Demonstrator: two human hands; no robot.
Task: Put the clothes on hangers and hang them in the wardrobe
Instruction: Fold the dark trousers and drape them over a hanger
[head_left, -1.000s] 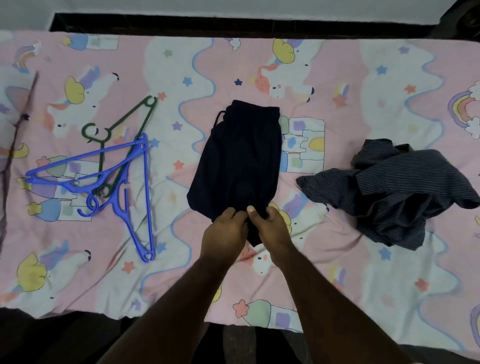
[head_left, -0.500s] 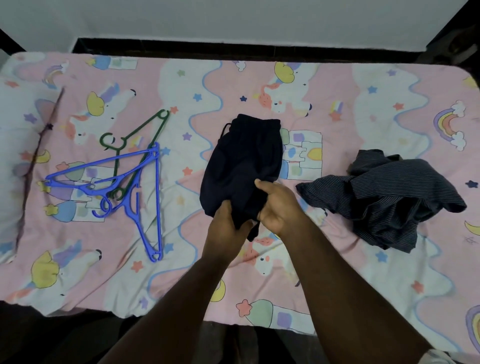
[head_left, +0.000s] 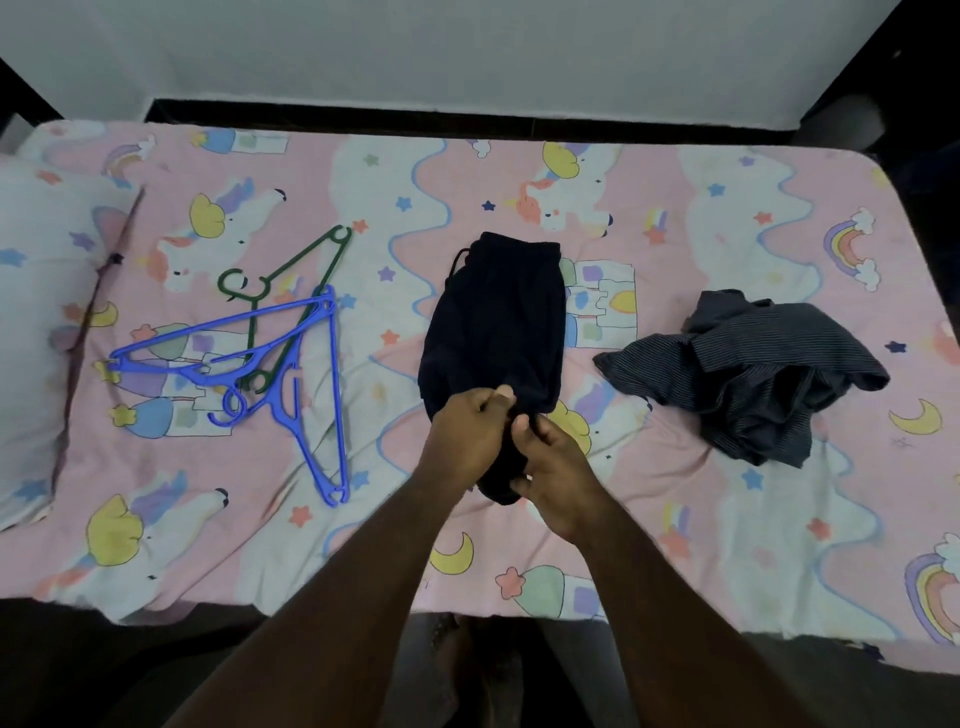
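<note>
We have our left hand (head_left: 470, 434) and right hand (head_left: 558, 480) bunched together on the near end of the dark navy shorts (head_left: 496, 332), fingers curled into the cloth, both pinching it. The shorts lie straight ahead of us on the unicorn bedsheet (head_left: 727, 545), their long axis running away from us, waistband at the far end. The blue hangers (head_left: 311, 364), laid over a green hanger (head_left: 291, 275), sit well off to the left, so our left hand is the nearer one for fetching one. The striped shirt (head_left: 748, 369) lies crumpled to the right. Our hands cover the shorts' near hem, and the wardrobe is out of view.
</note>
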